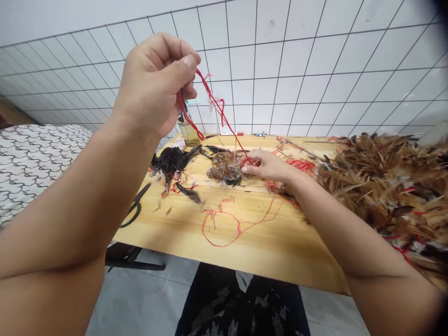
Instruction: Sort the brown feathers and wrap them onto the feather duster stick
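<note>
My left hand (156, 81) is raised above the table, fingers pinched shut on a red thread (217, 105). The thread runs down to my right hand (268, 165), which rests on the wooden table (245, 242) and pinches the thread's lower end. Just left of that hand lies a small bunch of brown and dark feathers (226, 170). A loose loop of red thread (231, 226) lies on the table nearer to me.
A big heap of brown feathers (385, 186) covers the table's right side. Black feathers (173, 161) lie at the left, scissors (136, 207) near the left edge, a small glass bottle (189, 130) at the back. A patterned bed (35, 154) stands left.
</note>
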Demonstrator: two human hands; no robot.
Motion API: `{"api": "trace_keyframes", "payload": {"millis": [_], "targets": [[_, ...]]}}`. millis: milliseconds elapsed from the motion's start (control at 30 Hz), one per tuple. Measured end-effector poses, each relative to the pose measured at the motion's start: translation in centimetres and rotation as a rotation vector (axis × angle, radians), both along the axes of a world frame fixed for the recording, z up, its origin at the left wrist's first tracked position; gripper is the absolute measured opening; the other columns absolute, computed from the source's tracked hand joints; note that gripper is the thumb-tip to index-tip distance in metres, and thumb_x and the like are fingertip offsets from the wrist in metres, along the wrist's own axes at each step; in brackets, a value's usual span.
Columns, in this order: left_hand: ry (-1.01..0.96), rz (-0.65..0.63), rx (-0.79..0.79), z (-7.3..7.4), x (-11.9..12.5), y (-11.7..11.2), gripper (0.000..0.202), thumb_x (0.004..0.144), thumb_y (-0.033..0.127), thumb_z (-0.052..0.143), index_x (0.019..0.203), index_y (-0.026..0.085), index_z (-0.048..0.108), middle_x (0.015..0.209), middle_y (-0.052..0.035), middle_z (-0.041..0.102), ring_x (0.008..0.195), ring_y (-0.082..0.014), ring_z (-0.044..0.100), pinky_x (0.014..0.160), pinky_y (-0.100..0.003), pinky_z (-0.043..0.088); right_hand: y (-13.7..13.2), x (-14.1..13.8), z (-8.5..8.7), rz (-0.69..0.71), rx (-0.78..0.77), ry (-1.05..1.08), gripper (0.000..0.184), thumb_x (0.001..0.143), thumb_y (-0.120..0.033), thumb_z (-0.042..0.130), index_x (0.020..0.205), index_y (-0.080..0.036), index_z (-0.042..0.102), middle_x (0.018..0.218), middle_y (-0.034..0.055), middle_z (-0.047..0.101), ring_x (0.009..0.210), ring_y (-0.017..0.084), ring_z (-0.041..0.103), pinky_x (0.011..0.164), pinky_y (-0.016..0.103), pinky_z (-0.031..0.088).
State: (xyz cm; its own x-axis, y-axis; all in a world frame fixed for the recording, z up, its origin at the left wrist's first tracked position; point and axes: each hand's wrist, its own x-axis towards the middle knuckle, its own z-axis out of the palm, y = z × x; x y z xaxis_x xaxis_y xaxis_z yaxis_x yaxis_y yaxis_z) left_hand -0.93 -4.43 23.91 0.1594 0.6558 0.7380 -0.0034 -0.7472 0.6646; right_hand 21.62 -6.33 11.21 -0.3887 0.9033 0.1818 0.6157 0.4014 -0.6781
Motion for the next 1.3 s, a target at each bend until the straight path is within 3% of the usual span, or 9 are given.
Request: {"api": "trace_keyframes", "payload": {"millis": [67, 167, 500, 600, 700, 767, 900, 1133, 1300], "targets": [[-0.036, 0.042, 0.007, -0.2, -1.0, 0.5, 0.007, 0.082, 0.015, 0.064, 0.077, 0.02, 0.064, 0.07, 0.0004, 0.052, 0.057, -0.0084, 0.044, 0.055, -0.029, 0.04, 0.2, -0.5, -1.0, 0.079, -0.151, 0.136, 0.015, 0.084, -0.026, 0.057, 0.082, -0.017, 0.07, 0.083, 0.0024, 0.07, 0.077, 0.014, 0.064, 0.078, 0.029, 0.051], [-0.117, 0.144, -0.041, -1.1, -3.2, 1.7, 0.01, 0.078, 0.015, 0.068, 0.072, 0.022, 0.063, 0.071, 0.0004, 0.054, 0.058, -0.0091, 0.041, 0.053, -0.03, 0.039, 0.4, 1.1, -2.2, -0.034, -0.231, 0.281, 0.017, 0.084, -0.022, 0.053, 0.073, -0.017, 0.064, 0.063, -0.0016, 0.061, 0.061, 0.01, 0.057, 0.066, 0.024, 0.048], [-0.01, 0.207, -0.376, -8.2, -8.8, 0.9, 0.009, 0.073, 0.028, 0.074, 0.068, 0.031, 0.066, 0.054, 0.0028, 0.046, 0.055, -0.0082, 0.033, 0.048, -0.026, 0.032, -1.1, 9.5, -4.0, -0.404, -0.14, 0.268, 0.022, 0.084, -0.036, 0.055, 0.08, -0.018, 0.066, 0.059, -0.0022, 0.053, 0.056, 0.011, 0.047, 0.058, 0.024, 0.039], [0.279, 0.138, -0.593, -10.3, -9.9, -0.3, 0.009, 0.072, 0.037, 0.073, 0.074, 0.03, 0.068, 0.055, 0.0029, 0.053, 0.053, -0.0091, 0.038, 0.045, -0.022, 0.033, -1.2, 10.8, -3.8, -0.476, -0.031, 0.258, 0.025, 0.085, -0.041, 0.056, 0.08, -0.019, 0.067, 0.061, -0.0013, 0.054, 0.058, 0.012, 0.048, 0.058, 0.025, 0.039], [0.834, -0.033, -0.714, -11.0, -9.6, -1.3, 0.028, 0.082, 0.051, 0.063, 0.093, 0.026, 0.068, 0.085, 0.0008, 0.068, 0.071, -0.0138, 0.055, 0.055, -0.024, 0.048, -1.4, 11.2, -2.9, -0.486, 0.06, 0.255, 0.028, 0.084, -0.045, 0.056, 0.08, -0.02, 0.069, 0.06, -0.001, 0.054, 0.057, 0.013, 0.047, 0.057, 0.026, 0.038], [1.011, -0.003, -0.574, -10.8, -8.2, -1.7, 0.036, 0.086, 0.054, 0.058, 0.102, 0.023, 0.067, 0.104, -0.0016, 0.069, 0.088, -0.0167, 0.06, 0.071, -0.028, 0.053, -1.6, 10.8, -2.0, -0.486, 0.109, 0.21, 0.029, 0.085, -0.046, 0.057, 0.081, -0.02, 0.071, 0.058, -0.0014, 0.052, 0.055, 0.013, 0.046, 0.056, 0.026, 0.037], [0.804, 0.083, -0.256, -10.6, -2.2, -1.8, 0.036, 0.089, 0.047, 0.055, 0.106, 0.019, 0.067, 0.111, -0.0067, 0.069, 0.099, -0.0194, 0.063, 0.088, -0.032, 0.05, -2.2, 9.0, -0.5, -0.46, 0.197, 0.055, 0.025, 0.085, -0.041, 0.057, 0.078, -0.022, 0.072, 0.064, -0.0001, 0.06, 0.063, 0.015, 0.054, 0.062, 0.028, 0.042], [0.711, -0.117, -0.143, -14.4, 10.7, -1.1, 0.023, 0.085, 0.034, 0.061, 0.098, 0.016, 0.066, 0.102, -0.0065, 0.068, 0.09, -0.0171, 0.061, 0.079, -0.03, 0.048, -2.3, 7.4, -0.7, -0.375, 0.28, -0.124, 0.02, 0.086, -0.022, 0.053, 0.081, -0.022, 0.073, 0.084, 0.0029, 0.071, 0.083, 0.019, 0.063, 0.08, 0.034, 0.047], [0.605, -0.121, -0.235, -15.5, 13.5, -0.1, 0.018, 0.086, 0.026, 0.054, 0.072, 0.016, 0.058, 0.067, 0.0012, 0.056, 0.064, -0.0112, 0.049, 0.063, -0.025, 0.039, -2.5, 8.0, -0.7, -0.431, 0.326, -0.192, 0.022, 0.086, -0.02, 0.053, 0.085, -0.019, 0.076, 0.088, 0.0065, 0.069, 0.086, 0.02, 0.061, 0.08, 0.032, 0.045]]}}
